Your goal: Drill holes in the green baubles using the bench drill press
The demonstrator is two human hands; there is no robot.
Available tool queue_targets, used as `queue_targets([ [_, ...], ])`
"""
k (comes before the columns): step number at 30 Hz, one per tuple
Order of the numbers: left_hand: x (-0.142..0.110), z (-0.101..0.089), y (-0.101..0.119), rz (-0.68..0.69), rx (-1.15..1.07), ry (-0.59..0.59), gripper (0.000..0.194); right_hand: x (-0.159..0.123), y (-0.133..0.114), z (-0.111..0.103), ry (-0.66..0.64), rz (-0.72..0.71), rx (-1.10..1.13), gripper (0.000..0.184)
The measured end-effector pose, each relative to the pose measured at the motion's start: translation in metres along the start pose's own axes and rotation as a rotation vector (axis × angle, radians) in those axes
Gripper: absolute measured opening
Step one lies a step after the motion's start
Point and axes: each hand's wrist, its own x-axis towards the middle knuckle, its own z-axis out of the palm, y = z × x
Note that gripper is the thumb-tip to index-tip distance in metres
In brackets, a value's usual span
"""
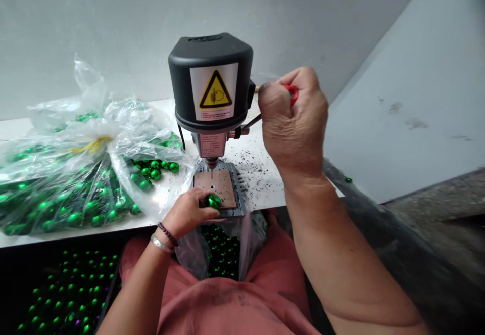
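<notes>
Between the thumb and fingers of my left hand (191, 211) is a shiny green ball (214, 201), held over the near edge of the brown base plate (223, 186). My right hand (293, 117) is wrapped round a red-ended lever (293, 94) on the side of a small bench drill press (210, 80). A thin drill bit (212, 174) points straight down above a hole in the plate, a little beyond the ball and apart from it.
A clear plastic bag (91, 145) tied with yellow string bulges with green balls at left. Loose green balls (155, 174) lie beside it. Dark shavings (261, 178) litter the white table. Below are a dark bin of balls (71, 289) and an open bag of balls (222, 251).
</notes>
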Motion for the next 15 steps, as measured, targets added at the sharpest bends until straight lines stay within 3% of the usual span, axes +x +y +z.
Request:
queue_targets([
  [2,-0.011,-0.002,0.002,-0.011,-0.141,-0.167,0.04,-0.002,0.0,0.0,0.001,-0.004,0.027,0.02],
  [3,-0.014,-0.003,0.002,-0.043,-0.211,-0.197,0.044,-0.003,0.0,0.0,-0.003,-0.007,0.036,0.02],
  [6,-0.013,0.0,0.002,-0.191,-0.501,-0.025,0.049,-0.005,0.002,0.0,-0.016,-0.014,0.037,0.02],
  [9,-0.005,0.002,0.003,-0.365,-0.972,0.155,0.054,-0.005,0.003,0.0,-0.023,-0.03,0.021,0.02],
  [12,0.001,0.002,0.005,-0.457,-1.279,0.132,0.053,-0.005,0.004,-0.001,-0.022,-0.04,0.022,0.02],
  [15,-0.001,0.002,0.004,-0.423,-1.346,0.154,0.03,-0.006,0.003,-0.001,-0.025,-0.035,0.041,0.021],
])
